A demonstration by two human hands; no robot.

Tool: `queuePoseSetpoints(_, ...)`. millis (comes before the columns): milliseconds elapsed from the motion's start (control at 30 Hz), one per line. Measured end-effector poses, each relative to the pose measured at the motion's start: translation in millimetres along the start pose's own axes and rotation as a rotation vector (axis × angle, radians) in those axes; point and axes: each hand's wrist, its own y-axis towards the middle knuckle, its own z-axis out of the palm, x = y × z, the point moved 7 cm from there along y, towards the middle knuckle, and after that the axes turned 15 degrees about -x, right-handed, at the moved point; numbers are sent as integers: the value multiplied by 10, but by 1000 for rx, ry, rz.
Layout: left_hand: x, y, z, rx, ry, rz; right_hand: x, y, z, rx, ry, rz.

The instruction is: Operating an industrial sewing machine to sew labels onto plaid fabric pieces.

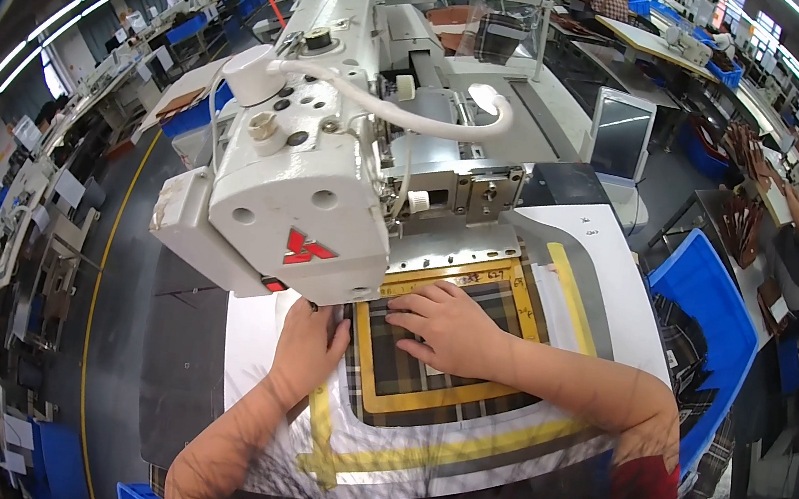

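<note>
Your left hand point(310, 341) lies palm down with its fingers pointing away from you, their tips hidden from view. Its bare forearm runs back toward the lower left edge of the picture. Your right hand point(450, 325) lies flat, palm down, fingers spread slightly and pointing to your left. Its forearm comes in from the right, bent at the elbow, with a red sleeve at the upper arm. The two hands rest near each other, not touching.

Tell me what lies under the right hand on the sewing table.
The right hand presses flat on dark plaid fabric framed by a yellow template. The patch directly beneath the palm is covered.
</note>
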Motion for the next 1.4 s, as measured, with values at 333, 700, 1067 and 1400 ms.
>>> queuePoseSetpoints(333,-497,-237,-69,25,-56,327,-391,-682,-773,-52,-397,204)
queuePoseSetpoints(700,-560,-251,117,135,-89,319,-396,-701,-751,-53,-413,201)
queuePoseSetpoints(1067,-569,-315,177,153,-80,329,-371,-725,-736,-52,-396,165)
queuePoseSetpoints(1400,-555,-318,210,117,-51,315,-418,-738,-733,-85,-329,166)
